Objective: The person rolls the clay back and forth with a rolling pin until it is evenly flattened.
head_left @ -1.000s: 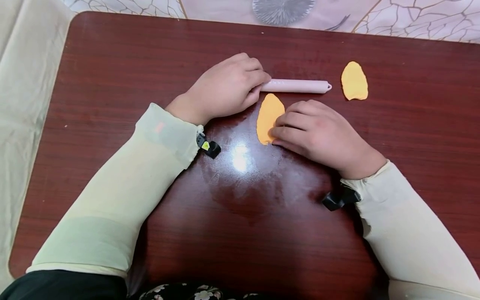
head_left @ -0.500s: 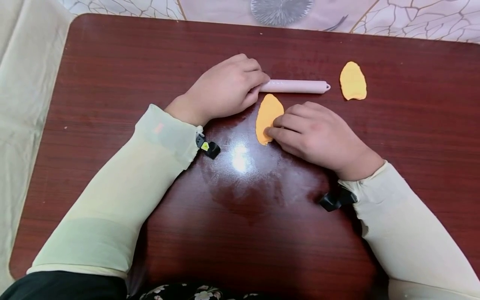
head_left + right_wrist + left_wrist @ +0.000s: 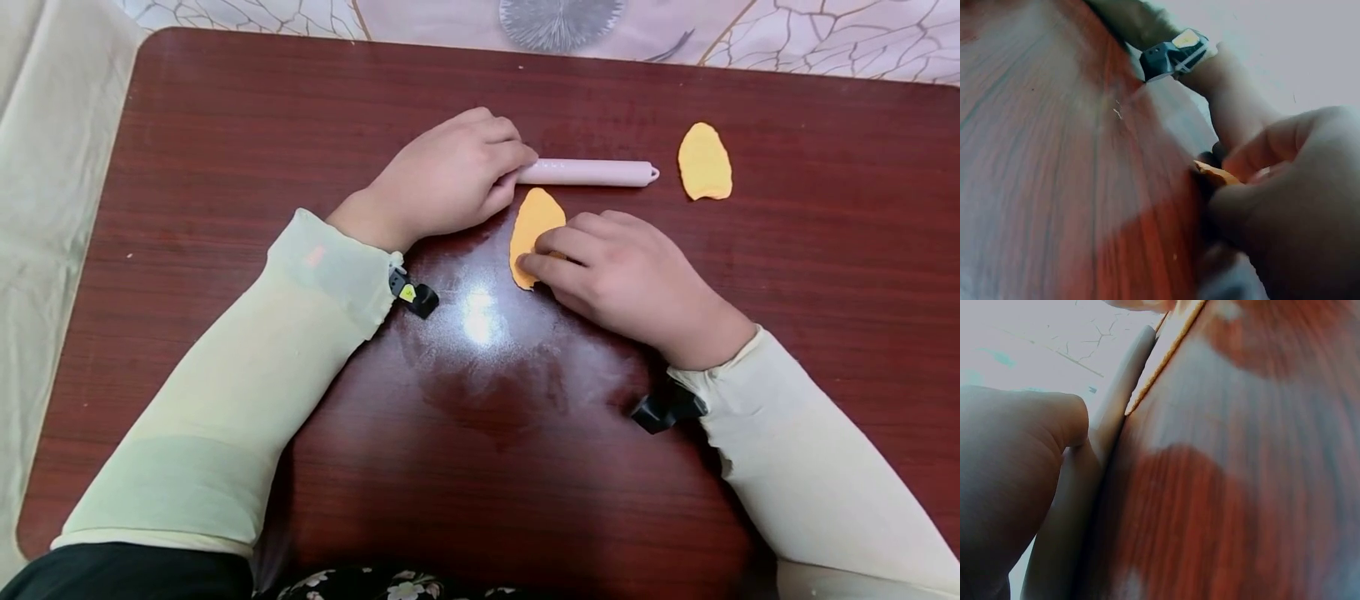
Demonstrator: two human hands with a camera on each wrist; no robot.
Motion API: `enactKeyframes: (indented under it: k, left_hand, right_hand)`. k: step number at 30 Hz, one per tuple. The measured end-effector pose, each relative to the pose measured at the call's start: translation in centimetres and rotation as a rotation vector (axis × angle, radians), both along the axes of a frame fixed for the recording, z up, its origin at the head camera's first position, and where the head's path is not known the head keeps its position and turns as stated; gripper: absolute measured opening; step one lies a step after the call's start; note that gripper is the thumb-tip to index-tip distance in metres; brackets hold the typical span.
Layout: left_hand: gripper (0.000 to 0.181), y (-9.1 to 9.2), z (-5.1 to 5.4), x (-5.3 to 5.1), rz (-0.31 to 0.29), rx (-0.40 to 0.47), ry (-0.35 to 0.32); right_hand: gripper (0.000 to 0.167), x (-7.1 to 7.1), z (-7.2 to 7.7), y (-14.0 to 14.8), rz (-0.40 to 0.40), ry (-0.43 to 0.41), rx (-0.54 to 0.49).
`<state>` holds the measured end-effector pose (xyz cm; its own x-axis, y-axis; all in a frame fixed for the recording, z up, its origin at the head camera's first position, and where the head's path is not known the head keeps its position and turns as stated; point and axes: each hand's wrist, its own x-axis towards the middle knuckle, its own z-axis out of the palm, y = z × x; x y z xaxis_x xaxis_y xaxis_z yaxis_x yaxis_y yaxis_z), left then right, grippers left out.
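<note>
A pale pink rod [image 3: 588, 172] with a small loop at its right end lies across the table, and the left hand [image 3: 450, 171] grips its left part. In the left wrist view the thumb of the left hand [image 3: 1016, 456] lies along the rod [image 3: 1079, 487]. Just below the rod is a flat orange oval piece [image 3: 534, 221]. The right hand [image 3: 618, 279] has its fingertips on the lower part of this piece. From the right wrist view, an edge of the orange piece [image 3: 1216, 173] shows between thumb and fingers of the right hand [image 3: 1297, 200], which pinch it.
A second flat piece, yellow [image 3: 705, 162], lies on the dark red wooden table [image 3: 480, 467] to the right of the rod. Patterned fabric [image 3: 427, 17] borders the table's far edge, and a pale cloth [image 3: 60, 167] hangs at the left. Black devices sit at both wrists.
The right hand has shifted slightly left and down over the orange piece, its fingertips now farther across it. The left hand and rod have stayed almost in place.
</note>
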<state>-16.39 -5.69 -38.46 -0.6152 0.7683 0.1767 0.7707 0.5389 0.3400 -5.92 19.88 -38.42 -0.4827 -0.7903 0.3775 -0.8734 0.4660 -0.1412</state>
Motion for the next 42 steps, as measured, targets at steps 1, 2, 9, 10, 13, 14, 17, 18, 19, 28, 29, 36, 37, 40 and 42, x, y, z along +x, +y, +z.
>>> enactKeyframes:
  k: [1,2,9,10,13,14,17,18,19,28,29,36,37,40,42]
  left_hand:
    - [0.035,-0.1,0.0,0.0,0.001,0.0,0.002]
    - [0.035,-0.1,0.0,-0.1,0.003,0.0,0.002]
    - [0.033,-0.1,0.0,0.0,-0.007,0.004,0.0]
    - [0.033,-0.1,0.0,0.0,-0.012,0.005,0.002]
    - [0.034,-0.1,-0.1,0.2,-0.016,0.002,0.005]
    - [0.034,-0.2,-0.2,0.2,-0.015,0.0,0.003]
    - [0.035,-0.6,-0.3,0.4,-0.011,-0.003,-0.005]
    - [0.035,-0.7,-0.4,0.5,-0.009,-0.003,-0.004]
    - [0.035,-0.9,-0.4,0.5,-0.008,-0.002,-0.004]
    - [0.034,-1.9,-0.5,0.8,0.01,-0.005,-0.003]
    - [0.034,-1.9,-0.6,0.9,0.011,-0.005,-0.003]
    - [0.034,-2.0,-0.6,0.8,-0.002,0.016,0.02]
    - [0.034,-2.0,-0.7,0.8,-0.003,0.019,0.021]
    - [0.033,-2.0,-0.7,0.7,-0.004,0.021,0.019]
    - [0.033,-1.8,-0.7,0.7,-0.011,0.023,0.024]
  right_hand:
    - [0.022,0.0,0.1,-0.1,-0.007,0.011,0.012]
    - [0.021,0.0,0.2,-0.3,-0.014,0.015,0.015]
    - [0.024,-0.8,2.8,0.5,-0.231,-0.021,-0.162]
    - [0.025,-0.9,3.5,0.9,-0.298,-0.009,-0.195]
    - [0.028,-1.4,5.1,2.5,-0.511,0.037,-0.307]
    - [0.029,-1.6,5.5,3.2,-0.583,0.043,-0.337]
    - [0.032,-2.6,6.1,5.8,-0.749,0.042,-0.406]
    - [0.033,-2.9,6.1,6.7,-0.787,0.034,-0.42]
    - [0.033,-3.3,6.0,7.7,-0.828,0.025,-0.432]
    - [0.037,-4.8,2.5,14.7,-1.066,-0.114,-0.348]
    - [0.036,-4.5,1.9,15.2,-1.05,-0.125,-0.349]
    - [0.028,-3.0,-1.4,17.4,-0.892,-0.182,-0.333]
    - [0.027,-3.0,-1.6,17.6,-0.874,-0.186,-0.315]
    - [0.026,-3.0,-1.9,17.9,-0.833,-0.184,-0.233]
    - [0.026,-2.9,-1.9,18.2,-0.807,-0.181,-0.173]
